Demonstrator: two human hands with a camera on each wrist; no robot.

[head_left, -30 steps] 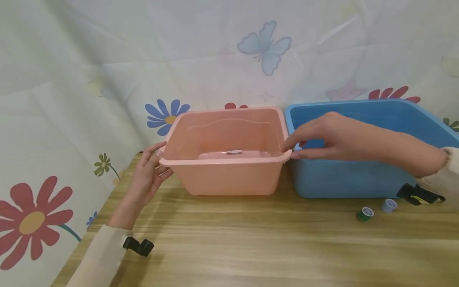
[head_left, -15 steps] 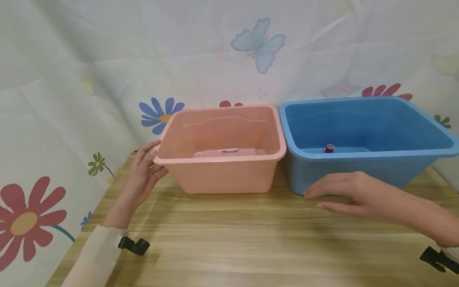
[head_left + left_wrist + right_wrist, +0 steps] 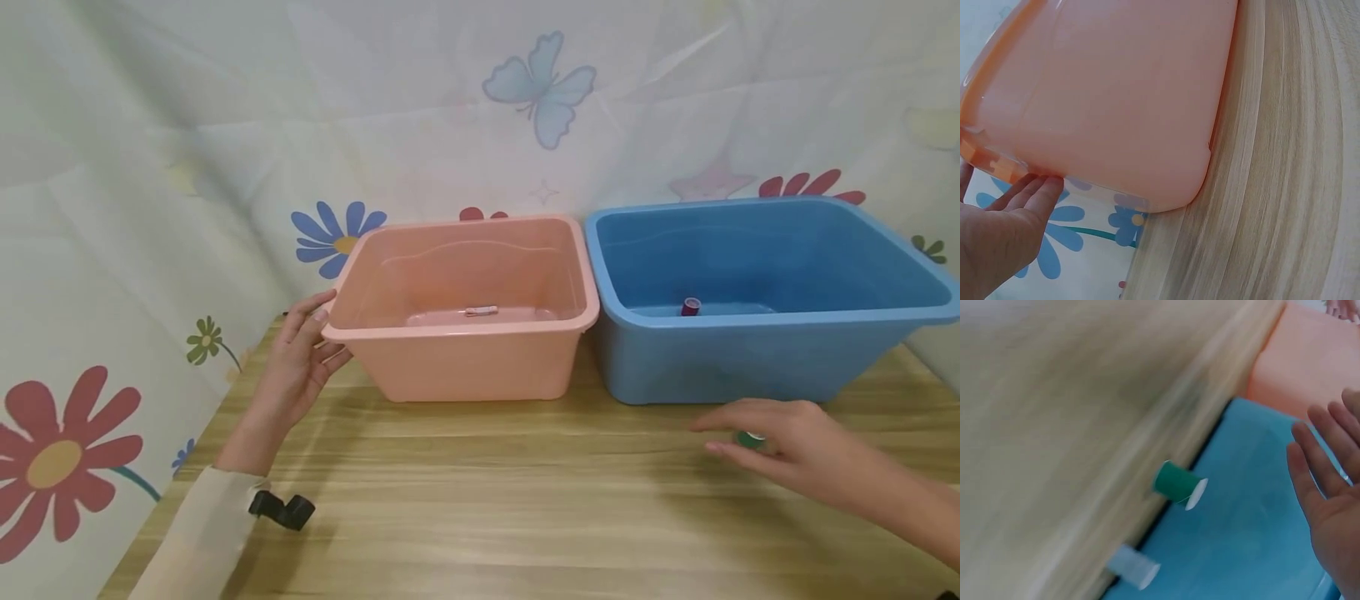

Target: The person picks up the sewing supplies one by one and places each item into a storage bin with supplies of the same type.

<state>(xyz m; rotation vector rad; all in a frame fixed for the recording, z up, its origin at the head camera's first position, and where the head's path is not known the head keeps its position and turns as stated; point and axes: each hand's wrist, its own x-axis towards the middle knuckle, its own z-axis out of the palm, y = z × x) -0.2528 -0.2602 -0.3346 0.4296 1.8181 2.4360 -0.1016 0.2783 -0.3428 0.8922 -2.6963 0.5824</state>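
Observation:
My left hand (image 3: 296,367) holds the left rim of a pink plastic basin (image 3: 465,367), with fingers under the rim in the left wrist view. My right hand (image 3: 795,442) hovers at the front of a blue basin (image 3: 735,358), fingers extended and holding nothing. Below it, a green thread spool (image 3: 750,439) is partly hidden in the head view. The right wrist view shows this spool upright beside a pale blue spool (image 3: 1133,565), both close to the blue basin. A dark red spool (image 3: 691,307) sits inside the blue basin.
A small pale, narrow object (image 3: 481,311) lies on the pink basin's floor. Both basins stand side by side on a wood-grain table (image 3: 465,500). Behind and to the left hangs a printed cloth (image 3: 420,100).
My right hand has left the pink basin's right rim and moved down and right, over the green spool. The left hand stays at the left rim.

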